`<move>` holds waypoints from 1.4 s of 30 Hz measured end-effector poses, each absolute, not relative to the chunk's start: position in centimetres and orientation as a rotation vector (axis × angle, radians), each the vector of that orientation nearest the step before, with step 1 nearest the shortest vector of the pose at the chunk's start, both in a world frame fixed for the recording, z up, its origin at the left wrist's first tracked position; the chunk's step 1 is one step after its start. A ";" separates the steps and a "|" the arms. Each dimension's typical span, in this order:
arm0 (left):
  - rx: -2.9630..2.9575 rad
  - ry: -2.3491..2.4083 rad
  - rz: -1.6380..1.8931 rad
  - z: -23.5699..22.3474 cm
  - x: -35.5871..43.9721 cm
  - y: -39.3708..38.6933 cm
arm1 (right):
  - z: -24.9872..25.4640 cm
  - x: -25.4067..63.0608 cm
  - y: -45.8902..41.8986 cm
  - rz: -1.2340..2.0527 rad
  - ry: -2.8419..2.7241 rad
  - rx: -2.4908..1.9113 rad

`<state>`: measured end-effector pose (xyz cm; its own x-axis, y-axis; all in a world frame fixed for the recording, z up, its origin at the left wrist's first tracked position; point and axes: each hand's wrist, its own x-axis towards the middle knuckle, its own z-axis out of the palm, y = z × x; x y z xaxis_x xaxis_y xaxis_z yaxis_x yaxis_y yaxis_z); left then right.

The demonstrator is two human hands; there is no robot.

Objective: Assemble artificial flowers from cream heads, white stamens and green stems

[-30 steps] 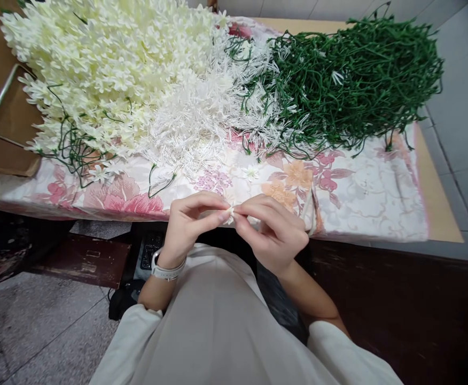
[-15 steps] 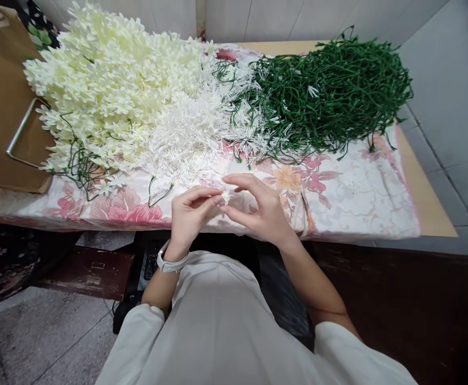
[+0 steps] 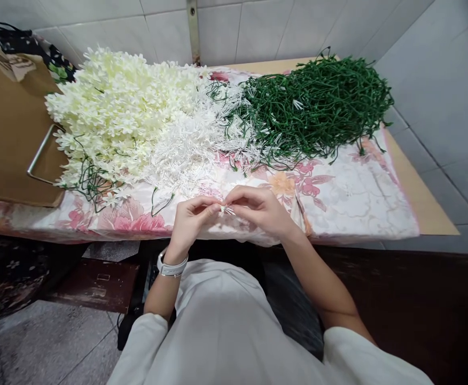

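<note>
Just above the table's front edge, my left hand [image 3: 192,219] pinches the base of a small white artificial flower stamen piece [image 3: 228,210] between thumb and forefinger. Its thin white strands spread to the right. My right hand [image 3: 264,211] meets it there, thumb and fingertips closed together at the strands. Beyond my hands lies a loose heap of white stamens [image 3: 186,144]. Cream artificial flowers [image 3: 117,107] are piled to the left of it, and a tangle of green plastic stems [image 3: 322,107] to the right.
A floral cloth [image 3: 358,208] covers the table, with bare board [image 3: 426,198] showing at the right. At the far left stands a brown box [image 3: 13,139] with a metal handle [image 3: 39,155]. A loose green stem [image 3: 162,203] lies near my left hand. A tiled wall [image 3: 266,32] rises behind.
My right hand's fingers have come together from a spread shape and now pinch at the stamen piece. My left hand still grips it. The camera view has tilted up slightly.
</note>
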<state>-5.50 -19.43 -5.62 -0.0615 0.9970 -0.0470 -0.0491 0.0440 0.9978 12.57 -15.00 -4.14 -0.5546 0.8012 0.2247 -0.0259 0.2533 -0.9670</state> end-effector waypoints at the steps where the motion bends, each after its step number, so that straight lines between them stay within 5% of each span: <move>1: 1.107 1.232 1.233 -5.6 -5.6 -19.4 | -4.2 12.6 -15.0 1.407 -1.755 -0.709; 7: 1.108 1.172 1.213 -5.6 -5.7 -19.6 | -4.3 12.5 -15.1 1.550 -1.663 -0.671; 19: 1.197 1.328 1.345 -5.6 -4.7 -19.6 | -4.9 11.0 -16.7 0.809 -1.817 -0.903; 27: 1.756 2.043 1.556 -5.1 -8.0 -20.9 | -6.2 10.8 -16.7 0.984 -1.593 -0.983; 30: 1.866 2.359 1.252 -5.5 -10.2 -21.3 | -6.3 11.1 -16.6 1.061 -1.545 -0.998; 36: 1.958 2.503 0.971 -6.5 -11.1 -21.2 | -6.3 11.3 -16.8 1.114 -1.530 -0.982; 42: 1.969 2.407 1.169 -5.4 -11.8 -20.8 | -6.4 11.4 -17.0 1.137 -1.521 -0.989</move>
<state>-11.80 -20.77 -5.37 -0.2868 0.7882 0.5445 0.9152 0.0576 0.3988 11.45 -16.95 -6.35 -0.2119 0.9521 0.2203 0.0581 0.2373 -0.9697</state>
